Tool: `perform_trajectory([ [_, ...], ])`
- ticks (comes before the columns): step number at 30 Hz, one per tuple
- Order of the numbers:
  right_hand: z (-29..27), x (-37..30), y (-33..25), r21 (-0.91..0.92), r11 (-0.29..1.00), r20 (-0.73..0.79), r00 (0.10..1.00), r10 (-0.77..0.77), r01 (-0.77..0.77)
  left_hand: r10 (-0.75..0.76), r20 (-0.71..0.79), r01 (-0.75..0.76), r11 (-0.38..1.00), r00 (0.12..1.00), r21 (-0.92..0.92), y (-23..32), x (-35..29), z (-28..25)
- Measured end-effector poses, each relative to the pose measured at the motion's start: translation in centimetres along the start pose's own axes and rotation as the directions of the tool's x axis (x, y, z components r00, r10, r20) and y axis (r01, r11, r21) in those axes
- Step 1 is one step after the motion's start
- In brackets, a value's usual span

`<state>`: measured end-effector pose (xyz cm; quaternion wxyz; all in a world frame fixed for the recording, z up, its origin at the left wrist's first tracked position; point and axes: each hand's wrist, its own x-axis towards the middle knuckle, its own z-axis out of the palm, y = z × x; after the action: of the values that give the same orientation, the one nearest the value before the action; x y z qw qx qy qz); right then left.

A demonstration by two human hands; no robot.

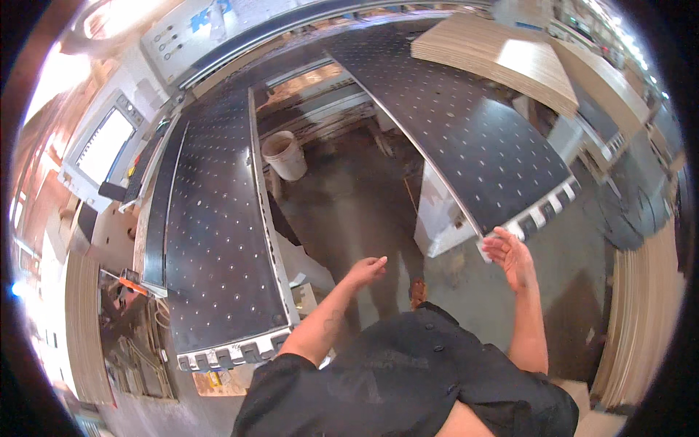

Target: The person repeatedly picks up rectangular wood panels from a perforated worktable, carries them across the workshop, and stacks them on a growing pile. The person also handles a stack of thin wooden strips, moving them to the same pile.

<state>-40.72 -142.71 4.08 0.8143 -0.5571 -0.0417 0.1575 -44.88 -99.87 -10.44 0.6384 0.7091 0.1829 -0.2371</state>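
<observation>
My left hand (366,271) hangs in the gap between two dark tables, its fingers curled in and nothing showing in them. Nearest to it is the left air-table panel (218,240), black and dotted with small nozzles. At the front corner of the right air-table panel (480,138), my right hand (512,260) is raised with its fingers apart and bent, holding nothing. Whether its fingertips touch the pale corner of that panel, I cannot tell.
A white bucket (286,156) stands on the floor between the panels. Stacked boards (488,58) lie on the far right panel. More sheets stand upright at right (641,320) and left (84,328). A monitor (104,146) and keyboard (145,164) are at left.
</observation>
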Motion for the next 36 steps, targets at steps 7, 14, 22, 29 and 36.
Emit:
perform_trajectory([
  [7, 5.5, 24.5, -8.4, -0.149, 0.976, 0.281, 0.953, -0.112, 0.158, -0.125, -0.201, 0.09, 0.981, 0.972, -0.173, 9.5, 5.9, -12.0],
  [14, 20.2, 45.2, -2.5, -0.417, 0.908, 0.581, 0.78, 0.231, 0.042, -0.075, -0.343, -0.093, 0.889, 0.936, -0.449, 17.1, 11.2, -24.8],
  [22, 37.1, 66.7, 5.6, -0.57, 0.809, 0.711, 0.577, 0.401, 0.141, 0.079, -0.744, -0.514, 0.771, 0.663, -0.376, 26.3, 19.8, -48.1],
  [29, 38.3, 84.7, 5.9, -0.74, 0.671, 0.425, 0.796, 0.431, 0.031, 0.134, -0.828, -0.572, 0.781, 0.545, -0.251, 32.2, 24.9, -61.4],
  [36, 38.9, 100.6, 5.3, -0.53, 0.846, 0.235, 0.949, 0.213, -0.059, 0.13, -0.961, -0.677, 0.732, 0.245, -0.074, 35.4, 29.2, -71.8],
])
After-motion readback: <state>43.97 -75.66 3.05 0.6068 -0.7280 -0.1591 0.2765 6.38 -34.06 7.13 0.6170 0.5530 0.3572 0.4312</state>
